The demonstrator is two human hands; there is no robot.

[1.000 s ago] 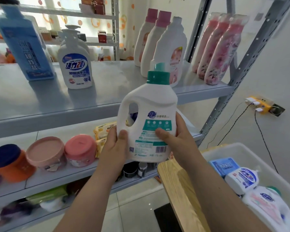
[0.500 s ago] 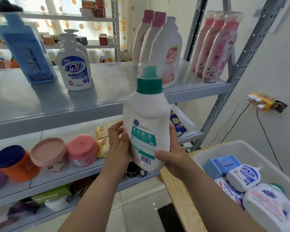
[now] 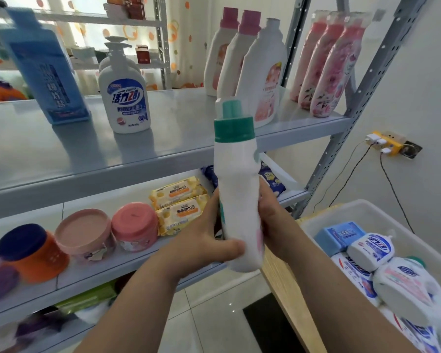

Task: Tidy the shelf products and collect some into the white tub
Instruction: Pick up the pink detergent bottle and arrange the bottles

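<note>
Gripping the detergent bottle (image 3: 236,200) upright — left hand (image 3: 204,240) and right hand (image 3: 271,215) both clamped round it.

White bottle (image 3: 236,187) is wearing teal cap (image 3: 233,129); 10 o'clock pump bottle (image 3: 126,103) is showing blue-white label; 1 o'clock pouches (image 3: 326,72) are showing pink floral print.

You turn the detergent bottle (image 3: 237,200) about its upright axis. The label that faced you a second ago now slips round to its left edge, and its narrow side fills the middle of the frame. Your left hand (image 3: 204,240) now lays its thumb across the lower front, and your right hand (image 3: 273,217) shifts behind the right side.
</note>
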